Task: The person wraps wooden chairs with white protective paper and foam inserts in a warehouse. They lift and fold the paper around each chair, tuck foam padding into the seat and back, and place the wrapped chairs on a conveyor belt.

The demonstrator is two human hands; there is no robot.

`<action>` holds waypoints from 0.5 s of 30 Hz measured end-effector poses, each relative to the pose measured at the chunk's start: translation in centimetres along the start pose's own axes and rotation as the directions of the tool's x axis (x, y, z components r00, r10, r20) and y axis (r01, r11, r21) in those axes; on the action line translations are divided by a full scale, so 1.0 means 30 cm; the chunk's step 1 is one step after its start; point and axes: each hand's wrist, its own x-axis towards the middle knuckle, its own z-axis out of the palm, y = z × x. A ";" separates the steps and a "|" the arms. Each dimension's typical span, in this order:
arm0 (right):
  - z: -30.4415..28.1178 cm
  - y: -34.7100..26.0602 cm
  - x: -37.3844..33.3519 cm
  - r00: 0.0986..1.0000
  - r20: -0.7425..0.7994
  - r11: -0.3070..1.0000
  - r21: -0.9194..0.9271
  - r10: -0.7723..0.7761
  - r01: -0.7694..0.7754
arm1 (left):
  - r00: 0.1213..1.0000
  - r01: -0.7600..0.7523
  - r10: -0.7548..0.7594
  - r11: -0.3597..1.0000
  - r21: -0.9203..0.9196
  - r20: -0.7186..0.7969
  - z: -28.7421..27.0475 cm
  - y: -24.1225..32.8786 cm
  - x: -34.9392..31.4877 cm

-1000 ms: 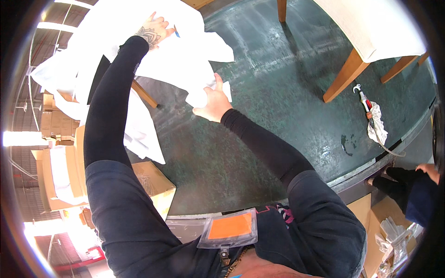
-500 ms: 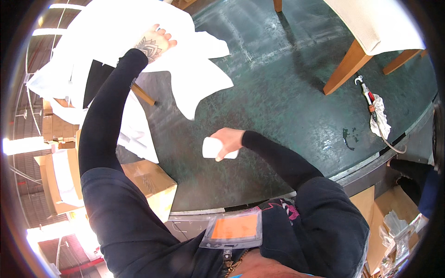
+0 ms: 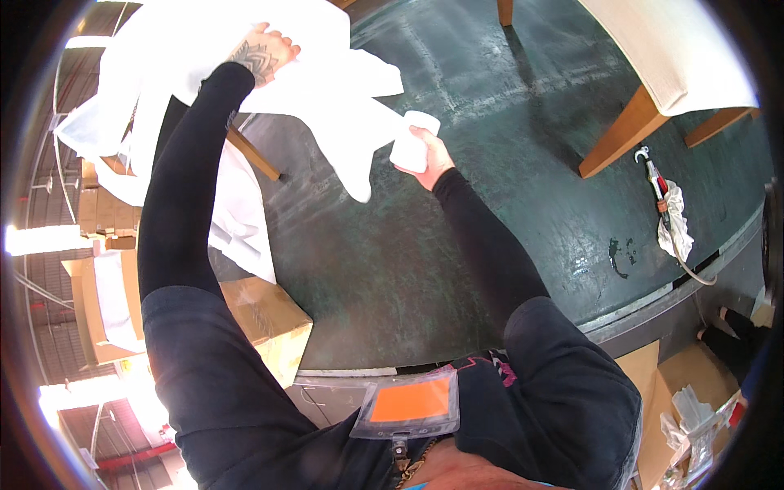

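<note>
A white sheet (image 3: 327, 90), partly washed out by glare, drapes over a piece of furniture at the far left; one wooden leg (image 3: 255, 153) shows below it. My left hand (image 3: 265, 54) is on the sheet with its fingers curled, closed on the cloth. Near the sheet's right-hand edge, my right hand (image 3: 431, 159) grips a white, rounded block (image 3: 410, 153) that looks like a sponge or folded pad. Its exact kind I cannot make out. Both hands are above a dark green worktop (image 3: 384, 278).
A chair with a pale seat cover (image 3: 686, 57) and wooden legs stands at the far right. Near it lies a hose-fed hand tool (image 3: 660, 192) on a white rag. Cardboard boxes (image 3: 265, 322) flank the worktop. Another person's dark-clothed limbs (image 3: 739, 335) show at the right edge.
My right hand has moved away from me and slightly right with the white block, up to the sheet's edge. My left hand has shifted slightly farther away and left, still on the sheet.
</note>
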 end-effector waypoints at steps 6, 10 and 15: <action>-0.015 -0.002 -0.168 0.847 0.102 0.520 -0.749 -0.522 0.411 | 1.000 0.025 -0.025 1.000 0.005 -0.015 0.045 -0.026 0.008; 0.119 -0.064 -0.191 0.944 0.185 -0.003 -0.981 -0.274 0.192 | 1.000 0.017 -0.018 0.998 -0.054 -0.020 0.086 -0.031 0.004; 0.188 -0.030 -0.092 0.941 0.236 -0.066 -0.972 -0.243 0.226 | 0.996 0.009 -0.013 0.999 -0.037 -0.090 0.120 -0.035 -0.009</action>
